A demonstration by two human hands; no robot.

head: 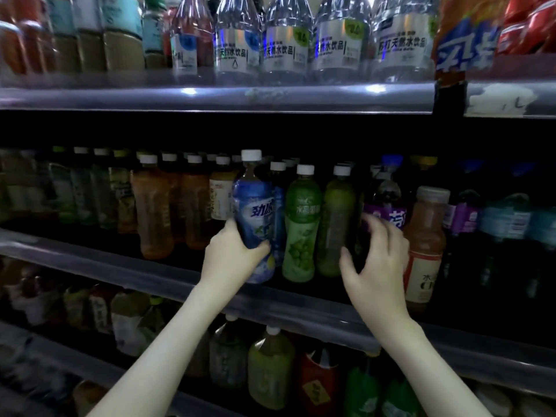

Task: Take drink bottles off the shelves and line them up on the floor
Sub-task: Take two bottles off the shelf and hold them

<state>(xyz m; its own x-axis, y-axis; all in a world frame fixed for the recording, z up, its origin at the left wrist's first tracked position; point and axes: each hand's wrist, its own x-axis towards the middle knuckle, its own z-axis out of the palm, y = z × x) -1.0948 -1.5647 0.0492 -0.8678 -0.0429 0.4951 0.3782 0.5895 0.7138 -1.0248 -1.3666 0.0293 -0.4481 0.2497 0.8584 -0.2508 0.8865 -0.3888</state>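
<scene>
Two bare hands reach into the middle shelf of a dim drinks display. Left of centre, the left hand (231,254) grips the lower part of a blue-labelled plastic bottle with a white cap (255,212), fingers and thumb curled round it. This bottle leans slightly, with its cap higher than the caps around it and its base just over the grey front rail of the middle shelf (120,266). Right of centre, the right hand (379,260) hovers with fingers spread apart and gently bent in front of a dark bottle with a purple label (386,194); whether the fingertips touch it cannot be told. Between the hands stand a green bottle with a grape-printed label (302,224) and a plain olive-green bottle (338,218), both white-capped and upright. Just right of the right hand stands a pinkish-orange juice bottle with a grey cap (425,236). Amber tea bottles (153,212) fill the shelf to the left. Along the top of the frame, large clear water bottles (285,40) stand in a row, and a yellow-green bottle (270,365) sits with others on the shelf below.
</scene>
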